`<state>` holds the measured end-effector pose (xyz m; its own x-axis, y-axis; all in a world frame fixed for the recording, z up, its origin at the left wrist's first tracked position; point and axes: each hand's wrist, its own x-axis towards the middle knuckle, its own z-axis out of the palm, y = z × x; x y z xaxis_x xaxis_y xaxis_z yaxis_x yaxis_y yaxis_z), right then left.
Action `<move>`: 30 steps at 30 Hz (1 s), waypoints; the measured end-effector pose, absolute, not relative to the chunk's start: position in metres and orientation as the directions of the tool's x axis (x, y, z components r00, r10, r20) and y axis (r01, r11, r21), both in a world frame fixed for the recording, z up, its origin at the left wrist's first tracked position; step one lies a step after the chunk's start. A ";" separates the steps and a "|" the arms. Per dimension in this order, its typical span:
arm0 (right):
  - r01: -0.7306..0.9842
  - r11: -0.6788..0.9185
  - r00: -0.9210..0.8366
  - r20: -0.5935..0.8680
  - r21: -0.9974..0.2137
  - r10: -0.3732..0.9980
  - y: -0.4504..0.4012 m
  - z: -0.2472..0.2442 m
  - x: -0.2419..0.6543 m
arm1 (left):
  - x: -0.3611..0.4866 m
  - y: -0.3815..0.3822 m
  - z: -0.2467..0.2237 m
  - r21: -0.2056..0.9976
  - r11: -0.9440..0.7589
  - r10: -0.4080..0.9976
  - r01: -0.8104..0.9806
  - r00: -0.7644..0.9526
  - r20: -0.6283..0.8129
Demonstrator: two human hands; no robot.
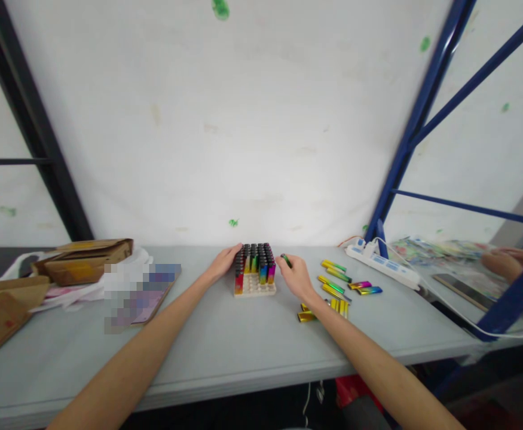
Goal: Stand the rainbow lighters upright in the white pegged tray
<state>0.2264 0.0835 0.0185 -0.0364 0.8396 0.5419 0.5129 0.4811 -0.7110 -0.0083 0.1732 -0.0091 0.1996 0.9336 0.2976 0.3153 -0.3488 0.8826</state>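
A pale tray (pixel 256 291) with rows of holes holds many upright metallic lighters (pixel 262 272) with dark tops; its front holes are partly bare. My left hand (pixel 225 261) is closed against the tray's left side near the back corner, its fingertips partly hidden by the lighters. Just right of the tray, my right hand (pixel 296 276) is closed around a lighter (pixel 287 260), of which only a dark and green end shows. Loose gold, green, purple and blue lighters (pixel 333 288) lie on the table right of that hand, some partly behind my forearm.
A white power strip (pixel 382 265) with cords lies at the right, beside a blue metal post (pixel 400 161). On the left are cardboard boxes (pixel 82 263), white plastic bags and a phone (pixel 153 295). Another person's hand (pixel 507 263) is beyond the post, near another phone (pixel 465 291).
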 end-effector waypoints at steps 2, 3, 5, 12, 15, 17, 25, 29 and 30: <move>0.502 0.496 -0.044 0.551 -0.709 0.833 0.082 0.020 0.226 | -0.008 0.172 -0.009 0.882 -0.348 0.934 0.317 0.203 0.295; 0.500 0.499 -0.047 0.553 -0.708 0.832 0.082 0.020 0.226 | -0.008 0.172 -0.008 0.882 -0.348 0.933 0.319 0.205 0.294; 0.507 0.489 -0.047 0.544 -0.710 0.838 0.082 0.020 0.225 | -0.007 0.170 -0.006 0.879 -0.351 0.932 0.324 0.212 0.294; 0.534 0.483 -0.060 0.538 -0.694 0.841 0.081 0.019 0.227 | -0.007 0.168 -0.004 0.868 -0.364 0.928 0.338 0.214 0.306; 0.466 0.559 -0.145 0.564 -0.685 0.813 0.078 0.028 0.228 | -0.007 0.169 -0.005 0.873 -0.351 0.933 0.338 0.199 0.298; 0.396 0.607 -0.236 0.562 -0.689 0.792 0.077 0.038 0.228 | -0.007 0.170 -0.005 0.876 -0.350 0.934 0.333 0.199 0.297; 0.434 0.781 -0.536 0.568 -0.449 0.625 0.091 0.083 0.218 | -0.006 0.172 -0.008 0.864 -0.376 0.926 0.337 0.185 0.330; 0.481 0.791 -0.635 0.471 -0.379 0.612 0.107 0.086 0.211 | -0.006 0.172 -0.008 0.855 -0.382 0.923 0.352 0.190 0.334; 0.495 0.793 -0.651 0.453 -0.355 0.609 0.111 0.084 0.210 | -0.006 0.172 -0.008 0.853 -0.383 0.922 0.353 0.193 0.335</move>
